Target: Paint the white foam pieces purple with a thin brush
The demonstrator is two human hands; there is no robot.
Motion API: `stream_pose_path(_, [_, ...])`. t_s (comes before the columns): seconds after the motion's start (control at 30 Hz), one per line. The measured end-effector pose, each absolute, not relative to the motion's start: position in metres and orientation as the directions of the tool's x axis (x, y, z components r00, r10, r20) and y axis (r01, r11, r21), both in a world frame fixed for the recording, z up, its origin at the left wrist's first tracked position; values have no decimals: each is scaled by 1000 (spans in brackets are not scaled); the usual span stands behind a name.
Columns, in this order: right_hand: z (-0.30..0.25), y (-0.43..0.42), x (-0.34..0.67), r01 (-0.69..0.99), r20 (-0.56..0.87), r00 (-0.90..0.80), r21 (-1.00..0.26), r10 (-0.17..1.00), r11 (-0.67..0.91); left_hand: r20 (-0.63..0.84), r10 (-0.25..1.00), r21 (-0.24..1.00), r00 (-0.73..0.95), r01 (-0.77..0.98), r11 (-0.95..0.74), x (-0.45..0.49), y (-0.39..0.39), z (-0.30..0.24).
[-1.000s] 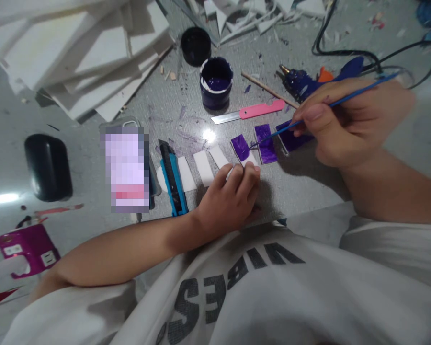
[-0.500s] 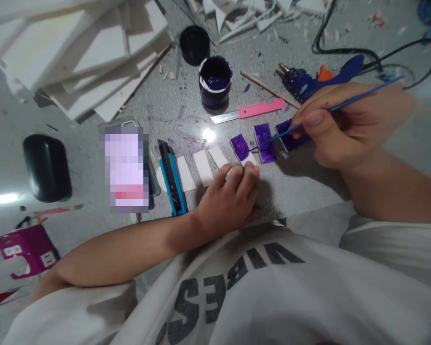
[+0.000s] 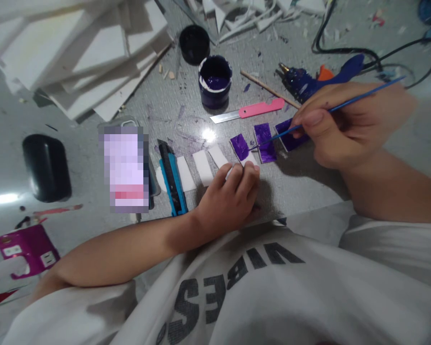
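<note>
My right hand [image 3: 345, 127] pinches a thin blue paintbrush [image 3: 359, 98], its tip resting on a half-painted purple piece [image 3: 240, 146] on the grey floor. My left hand [image 3: 230, 199] has its fingers curled and pressed on the white near end of that same piece. Two fully purple pieces [image 3: 265, 141] lie just to the right, partly under the brush. Three white unpainted pieces [image 3: 203, 167] lie in a row to the left. An open pot of purple paint [image 3: 215, 81] stands behind them.
A pink-handled blade [image 3: 251, 111], a blue glue gun [image 3: 309, 81] with black cables, a wooden stick [image 3: 266, 88], the pot's black lid [image 3: 195, 44], a blue utility knife [image 3: 171, 177], a blurred phone [image 3: 125, 165], a black case [image 3: 46, 165], stacked white boards [image 3: 75, 52], a magenta object [image 3: 25, 247].
The brush tip has shifted very slightly over the half-painted piece. My left hand stays pressed on it.
</note>
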State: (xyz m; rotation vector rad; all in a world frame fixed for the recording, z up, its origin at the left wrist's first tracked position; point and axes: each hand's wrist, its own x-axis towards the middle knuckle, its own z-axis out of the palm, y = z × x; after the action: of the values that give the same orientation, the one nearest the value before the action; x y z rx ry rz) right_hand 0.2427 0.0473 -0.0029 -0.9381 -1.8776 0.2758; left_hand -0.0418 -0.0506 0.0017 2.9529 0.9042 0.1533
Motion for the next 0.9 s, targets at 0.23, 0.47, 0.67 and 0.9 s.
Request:
stream_pose_path(0.23, [-4,48,246,468,673,-241,-551,700,691,79,560,75,825,555,-828,-41,-51,2])
stream_pose_path(0.47, [3,42,237,533,638,-159,-587,754,609,79,559,99,826,551,-829,-43,-50,2])
stream_pose_path(0.67, [6,41,232,452,640,-193,-614,744,647,71,566,125,821,556,-822,-43,-51,2])
stream_pose_path(0.9, [2,47,246,441,624,-283,-590,728,676,190,533,24,824,539,-842,-43,-49,2])
